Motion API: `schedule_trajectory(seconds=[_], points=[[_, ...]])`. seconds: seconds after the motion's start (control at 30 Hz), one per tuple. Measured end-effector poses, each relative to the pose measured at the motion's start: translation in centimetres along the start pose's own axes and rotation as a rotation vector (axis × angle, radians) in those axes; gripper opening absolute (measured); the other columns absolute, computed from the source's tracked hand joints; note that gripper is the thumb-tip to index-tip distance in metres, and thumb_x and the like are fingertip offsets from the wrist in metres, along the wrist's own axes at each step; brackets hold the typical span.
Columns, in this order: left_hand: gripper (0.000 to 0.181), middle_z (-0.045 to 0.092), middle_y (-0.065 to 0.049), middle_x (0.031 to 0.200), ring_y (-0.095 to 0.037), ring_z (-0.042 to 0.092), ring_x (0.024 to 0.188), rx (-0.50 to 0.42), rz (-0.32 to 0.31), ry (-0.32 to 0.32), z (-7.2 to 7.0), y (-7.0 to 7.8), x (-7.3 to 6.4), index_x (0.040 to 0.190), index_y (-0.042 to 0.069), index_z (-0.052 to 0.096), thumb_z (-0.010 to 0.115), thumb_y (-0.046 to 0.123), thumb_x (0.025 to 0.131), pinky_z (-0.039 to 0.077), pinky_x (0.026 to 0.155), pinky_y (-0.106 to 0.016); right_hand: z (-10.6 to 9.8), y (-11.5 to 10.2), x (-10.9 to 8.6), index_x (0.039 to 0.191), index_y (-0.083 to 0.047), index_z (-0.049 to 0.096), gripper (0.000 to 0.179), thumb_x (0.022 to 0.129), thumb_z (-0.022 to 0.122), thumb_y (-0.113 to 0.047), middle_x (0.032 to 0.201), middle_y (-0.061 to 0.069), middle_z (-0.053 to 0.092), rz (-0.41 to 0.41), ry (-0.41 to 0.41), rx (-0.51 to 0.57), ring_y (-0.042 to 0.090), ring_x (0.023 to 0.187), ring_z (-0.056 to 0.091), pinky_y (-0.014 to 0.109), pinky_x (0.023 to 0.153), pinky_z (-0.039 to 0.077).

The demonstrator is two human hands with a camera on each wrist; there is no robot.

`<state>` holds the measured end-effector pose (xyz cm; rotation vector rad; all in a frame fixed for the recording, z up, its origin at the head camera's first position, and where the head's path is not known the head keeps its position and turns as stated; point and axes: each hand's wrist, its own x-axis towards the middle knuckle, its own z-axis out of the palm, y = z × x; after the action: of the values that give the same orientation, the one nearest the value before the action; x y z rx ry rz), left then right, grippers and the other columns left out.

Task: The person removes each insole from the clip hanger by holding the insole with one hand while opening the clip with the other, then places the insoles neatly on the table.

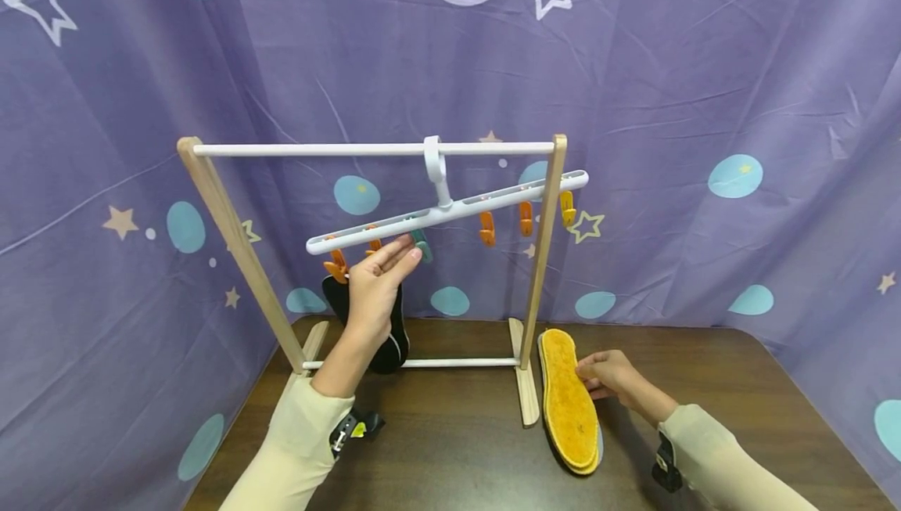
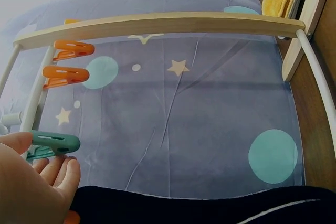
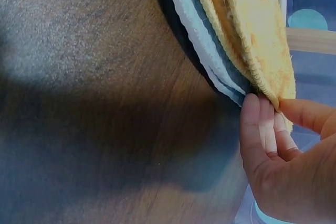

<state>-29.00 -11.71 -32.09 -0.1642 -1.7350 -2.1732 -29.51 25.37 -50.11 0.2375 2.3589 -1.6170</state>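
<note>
My left hand point(image 1: 373, 292) is raised to a green clip point(image 1: 421, 246) under the white hanger point(image 1: 450, 212), the clip between thumb and fingers. In the left wrist view the thumb lies over the upper side of the green clip point(image 2: 55, 142), fingers below it. A black insole point(image 1: 394, 350) hangs at the hanger's low left end, partly hidden behind that hand, near an orange clip point(image 1: 337, 266). On the table, my right hand point(image 1: 612, 374) pinches the edge of the top yellow insole point(image 1: 568, 401). Several insoles lie stacked there; grey-white edges point(image 3: 202, 40) show beneath the yellow ones.
The tilted hanger hooks over the top rail point(image 1: 317, 150) of a wooden rack, its right end higher. More orange clips point(image 1: 487, 228) and a yellow clip point(image 1: 567, 209) hang on the right side. The rack's right foot point(image 1: 524, 386) stands beside the insole stack. A patterned purple curtain point(image 1: 669, 104) is behind.
</note>
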Motion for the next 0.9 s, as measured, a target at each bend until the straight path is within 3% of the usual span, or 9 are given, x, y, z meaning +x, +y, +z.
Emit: schedule_trajectory(seconds=[0.1,0.27,0.57,0.73,0.9], points=[[0.036,0.078,0.007,0.101,0.001,0.071,0.094,0.007,-0.003,-0.019,-0.1,0.0,-0.2,0.126,-0.008,0.067,0.072,-0.001,0.092,0.057,0.089,-0.017,0.0,0.0,0.0,0.103,0.012,0.067,0.019,0.094,0.064,-0.004,0.079,0.005,0.070,-0.006,0.000,0.002,0.013,0.066,0.067,0.039,0.066,0.064],[0.032,0.075,0.015,0.084,-0.001,0.071,0.082,0.043,-0.011,-0.042,-0.4,0.0,-0.6,0.122,-0.013,0.067,0.070,-0.003,0.092,0.060,0.081,-0.019,0.0,0.0,-0.1,0.104,0.012,0.067,0.019,0.095,0.064,-0.005,0.081,0.006,0.070,-0.006,-0.002,-0.003,0.013,0.067,0.067,0.038,0.067,0.064],[0.024,0.080,-0.008,0.095,-0.010,0.075,0.087,0.207,-0.035,-0.095,-1.3,0.3,-1.3,0.111,-0.009,0.073,0.072,0.009,0.095,0.062,0.085,-0.026,-0.1,-0.1,-0.1,0.103,0.012,0.067,0.019,0.095,0.064,-0.005,0.080,0.005,0.069,-0.010,-0.002,-0.014,0.013,0.066,0.067,0.038,0.066,0.064],[0.022,0.080,-0.009,0.093,-0.013,0.075,0.087,0.224,-0.007,-0.072,-1.7,0.3,-1.6,0.107,-0.008,0.074,0.071,0.010,0.095,0.061,0.082,-0.024,0.0,-0.2,-0.2,0.102,0.012,0.068,0.019,0.094,0.065,-0.005,0.079,0.005,0.069,-0.015,0.001,-0.026,0.013,0.066,0.066,0.038,0.065,0.064],[0.017,0.078,0.001,0.082,-0.011,0.075,0.081,0.203,0.050,0.000,-2.1,0.4,-1.8,0.102,-0.007,0.075,0.071,0.008,0.095,0.062,0.078,-0.026,0.0,-0.4,-0.3,0.101,0.011,0.068,0.018,0.094,0.064,-0.005,0.077,0.004,0.069,-0.024,0.008,-0.040,0.013,0.065,0.066,0.037,0.063,0.063]])
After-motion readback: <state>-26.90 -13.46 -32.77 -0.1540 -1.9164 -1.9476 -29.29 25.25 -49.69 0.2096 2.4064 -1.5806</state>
